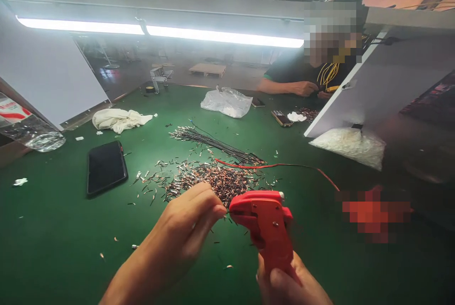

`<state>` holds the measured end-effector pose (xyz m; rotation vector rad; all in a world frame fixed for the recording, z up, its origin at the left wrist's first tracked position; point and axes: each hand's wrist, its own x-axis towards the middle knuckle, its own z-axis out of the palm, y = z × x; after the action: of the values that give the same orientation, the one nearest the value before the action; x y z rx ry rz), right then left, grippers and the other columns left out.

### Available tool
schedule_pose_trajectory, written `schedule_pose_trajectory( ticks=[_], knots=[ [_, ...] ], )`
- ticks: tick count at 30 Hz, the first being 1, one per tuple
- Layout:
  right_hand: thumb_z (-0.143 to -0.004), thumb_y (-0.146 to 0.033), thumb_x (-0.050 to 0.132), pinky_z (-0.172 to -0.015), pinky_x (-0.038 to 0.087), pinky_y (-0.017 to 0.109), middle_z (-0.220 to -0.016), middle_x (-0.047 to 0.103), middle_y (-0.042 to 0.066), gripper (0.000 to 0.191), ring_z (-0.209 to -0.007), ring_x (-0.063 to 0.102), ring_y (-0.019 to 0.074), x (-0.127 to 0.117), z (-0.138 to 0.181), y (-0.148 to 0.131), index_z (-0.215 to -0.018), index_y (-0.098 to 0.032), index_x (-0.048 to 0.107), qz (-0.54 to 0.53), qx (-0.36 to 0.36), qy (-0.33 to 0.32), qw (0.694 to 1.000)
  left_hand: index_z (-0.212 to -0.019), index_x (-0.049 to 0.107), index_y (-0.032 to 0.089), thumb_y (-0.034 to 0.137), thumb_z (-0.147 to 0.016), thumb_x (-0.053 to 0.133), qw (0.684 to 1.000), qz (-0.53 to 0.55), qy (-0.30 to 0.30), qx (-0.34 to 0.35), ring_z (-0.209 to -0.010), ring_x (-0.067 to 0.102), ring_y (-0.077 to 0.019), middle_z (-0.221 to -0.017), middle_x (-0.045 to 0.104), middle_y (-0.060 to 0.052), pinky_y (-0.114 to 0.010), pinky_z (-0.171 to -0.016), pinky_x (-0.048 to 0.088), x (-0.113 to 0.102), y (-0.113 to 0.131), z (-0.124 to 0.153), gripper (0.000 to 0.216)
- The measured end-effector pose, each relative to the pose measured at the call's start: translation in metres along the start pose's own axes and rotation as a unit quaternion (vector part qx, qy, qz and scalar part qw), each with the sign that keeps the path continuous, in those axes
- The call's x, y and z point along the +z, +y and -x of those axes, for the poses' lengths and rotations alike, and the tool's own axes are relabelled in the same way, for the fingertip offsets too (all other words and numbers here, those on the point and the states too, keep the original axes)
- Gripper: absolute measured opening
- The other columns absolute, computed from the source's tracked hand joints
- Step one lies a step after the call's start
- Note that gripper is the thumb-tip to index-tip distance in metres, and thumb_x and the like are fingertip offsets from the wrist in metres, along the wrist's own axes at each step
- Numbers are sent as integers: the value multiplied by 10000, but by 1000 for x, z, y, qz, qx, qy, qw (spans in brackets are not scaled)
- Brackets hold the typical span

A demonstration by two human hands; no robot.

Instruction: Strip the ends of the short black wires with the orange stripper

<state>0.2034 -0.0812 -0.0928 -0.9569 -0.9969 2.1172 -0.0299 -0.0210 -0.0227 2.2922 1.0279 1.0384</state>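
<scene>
My right hand (284, 281) is wrapped around the grip of a red wire stripper (270, 224), whose jaws point left. Close to those jaws, my left hand (194, 219) is closed in a pinch on a thin black wire (228, 212). Little of that wire shows, since the fingers cover most of it. Just behind both hands lies a pile of short wire offcuts (216, 177), copper and black. Beyond the pile rests a bundle of black wires (216, 143) with pale ends. A red and black wire (270, 166) runs rightward from the pile.
On the green table (64, 229) are a black phone (106, 167), a white cloth (119, 119), a clear plastic bag (227, 102) and a filled bag (351, 146). A co-worker (295, 72) sits across, beyond a white panel (359, 82). A lamp (223, 35) hangs above.
</scene>
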Motion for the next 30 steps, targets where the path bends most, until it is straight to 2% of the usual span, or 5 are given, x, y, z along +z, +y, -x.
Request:
schedule_pose_trajectory(
  ticks=[5,9,18,26,30],
  knots=[
    [-744,-736,645,-674,456,351,-702,611,24,556,-650,573,191,5,-4,-10,-874,-196,622,-36,-31,-22,999,-816,512,202,120,-984,490,998,-45,52,1,-635,475,-91,-716,493,40,-201,-573,391,-2,-1,0,188],
    [-860,-688,524,-716,443,366,-764,647,34,502,-728,589,228,-10,-4,-24,-983,-212,624,170,-111,175,963,-859,532,201,105,-966,528,991,-93,98,21,-684,503,-113,-734,529,28,-229,-618,415,-3,-4,1,145],
    [-773,-481,742,-707,480,501,-861,680,113,368,-829,617,371,-66,-14,-25,-933,-172,625,776,-132,379,487,-930,603,203,56,-901,599,961,-216,147,88,-508,515,-92,-673,658,72,-316,-788,432,2,-11,-1,150],
    [-839,-592,654,-703,514,537,-1018,682,165,612,-896,638,388,-49,-18,-9,-1224,-119,599,774,-160,346,505,-948,614,179,-26,-842,612,959,-215,127,132,-584,562,-105,-654,643,57,-317,-792,427,12,-9,-2,231],
    [-965,-365,550,-817,518,450,-1125,720,93,316,-1001,670,299,-18,-11,-39,-1261,-256,576,625,-300,339,636,-913,630,161,-56,-810,618,957,-206,142,149,-653,575,-132,-682,684,26,-321,-772,425,15,-4,-7,240]
  ],
)
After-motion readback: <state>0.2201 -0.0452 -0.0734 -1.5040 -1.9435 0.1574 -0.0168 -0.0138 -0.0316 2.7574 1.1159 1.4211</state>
